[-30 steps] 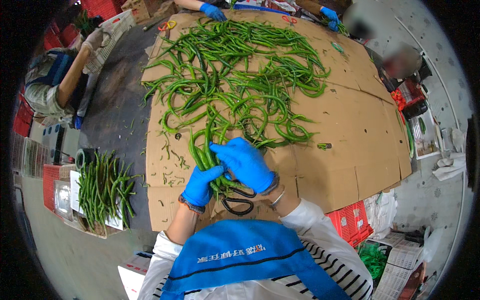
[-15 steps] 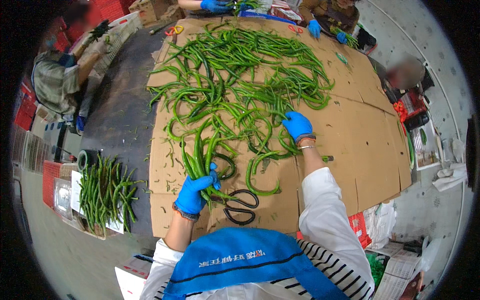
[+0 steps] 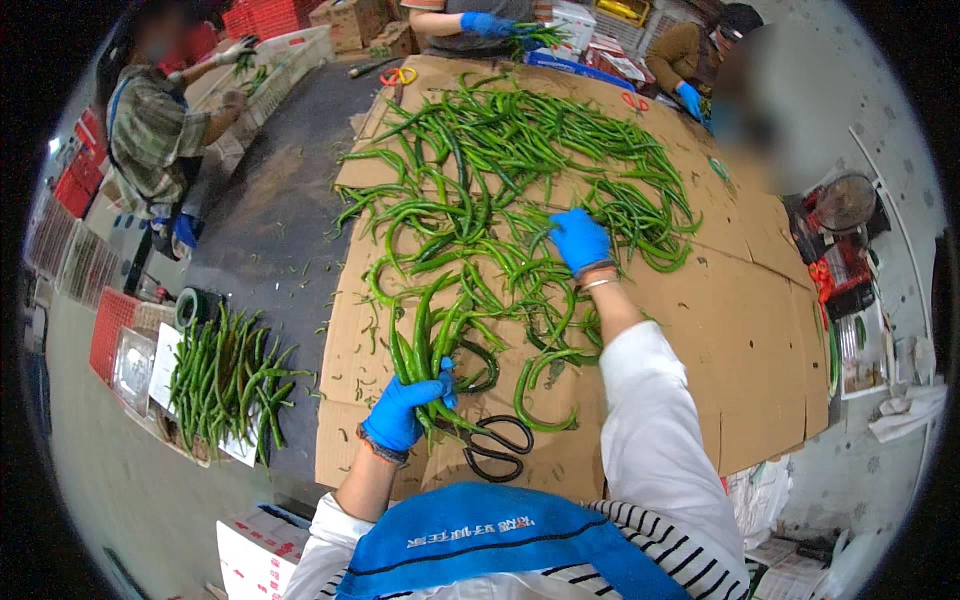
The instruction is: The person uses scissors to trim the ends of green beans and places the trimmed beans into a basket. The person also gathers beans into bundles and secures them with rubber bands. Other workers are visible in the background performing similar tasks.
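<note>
My left hand (image 3: 397,408), in a blue glove, is closed around a bunch of long green chili peppers (image 3: 428,335) above the near edge of the cardboard. Beside it lie black-handled scissors (image 3: 500,447), their blades partly hidden under pepper ends. My right hand (image 3: 580,241), also blue-gloved, reaches farther out and touches the near part of a loose heap of green chili peppers (image 3: 560,130). Its fingertips point down among the peppers, so their grip is hidden. A few curved peppers (image 3: 535,385) lie between my hands.
On the dark tabletop at left, a pile of green peppers (image 3: 225,380) rests on white paper beside a roll of tape (image 3: 187,308). Orange-handled scissors (image 3: 398,76) and red-handled scissors (image 3: 635,101) lie at the far side. Co-workers stand around the table.
My right hand has moved a little left and farther over the heap. My left hand keeps its bunch. The whole view has shifted slightly.
</note>
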Demonstrator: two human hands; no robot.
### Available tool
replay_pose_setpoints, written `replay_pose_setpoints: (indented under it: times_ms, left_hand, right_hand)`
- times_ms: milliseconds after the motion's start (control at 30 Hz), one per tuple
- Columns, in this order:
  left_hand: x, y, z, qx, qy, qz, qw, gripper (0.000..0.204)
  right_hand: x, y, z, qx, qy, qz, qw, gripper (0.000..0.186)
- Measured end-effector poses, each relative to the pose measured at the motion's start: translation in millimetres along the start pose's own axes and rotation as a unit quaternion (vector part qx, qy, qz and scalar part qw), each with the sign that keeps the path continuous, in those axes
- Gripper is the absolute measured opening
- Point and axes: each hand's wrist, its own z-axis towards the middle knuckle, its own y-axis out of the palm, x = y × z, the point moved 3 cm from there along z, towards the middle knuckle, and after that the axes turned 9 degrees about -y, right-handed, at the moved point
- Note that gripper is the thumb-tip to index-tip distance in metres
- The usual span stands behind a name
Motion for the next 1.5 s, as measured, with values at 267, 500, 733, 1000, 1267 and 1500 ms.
replay_pose_setpoints:
  times_ms: [267,500,733,1000,1267,1500]
  left_hand:
    - [-10,4,15,-0.062,-0.041,-0.037,0.997,0.046]
    - [4,22,10,-0.069,-0.022,-0.001,0.997,0.043]
    - [13,33,8,-0.034,-0.005,0.059,0.998,0.035]
    - [6,26,8,-0.138,-0.008,-0.07,0.988,0.04]
    - [-7,26,14,-0.022,0.061,0.138,0.988,0.058]
    - [-11,7,9,-0.008,-0.02,0.049,0.999,0.051]
  right_hand:
    - [-19,-142,-19,0.042,0.109,0.549,0.828,0.033]
    - [-91,-153,-49,-0.035,0.061,0.566,0.821,0.03]
    - [-166,-145,-66,-0.185,0.031,0.549,0.814,0.028]
    - [-215,-86,-80,-0.191,0.076,0.576,0.791,0.027]
    - [-222,-50,-104,0.004,0.062,0.543,0.837,0.04]
    - [-220,-62,-121,-0.024,0.106,0.679,0.726,0.04]
